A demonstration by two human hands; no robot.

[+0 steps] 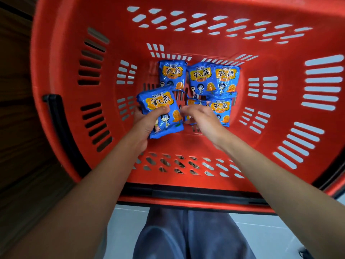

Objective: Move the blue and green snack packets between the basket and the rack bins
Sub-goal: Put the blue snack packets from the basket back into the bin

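My left hand (147, 126) grips one blue packet (160, 107) at 9 o'clock on the floor of the red basket (74, 53). My right hand (200, 116) is loose and holds nothing. It is just over the other packets (200, 77), which lie from 12 to 3 o'clock.

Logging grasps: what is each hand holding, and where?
Left hand grips a blue packet at its lower left side, thumb on front. Right hand holds nothing.
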